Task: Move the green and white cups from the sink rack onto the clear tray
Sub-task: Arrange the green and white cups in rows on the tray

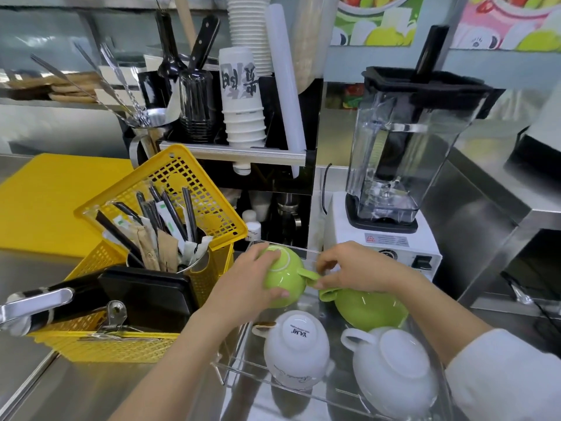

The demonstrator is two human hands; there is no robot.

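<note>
Four cups sit upside down on the clear tray (230,372), which rests on the steel desk (91,390) just right of the yellow basket (127,344). Nearest the viewer are the two white cups (296,344), handles pointing left. Behind them lie two green cups. The left green cup (283,279) is wrapped by the left hand (243,281), its grip closed round the bowl, handle pointing right. The right hand (349,270) pinches that handle with a narrow grip, above the right green cup (370,308). Judging by this, the left cup is being turned and settled.
</note>
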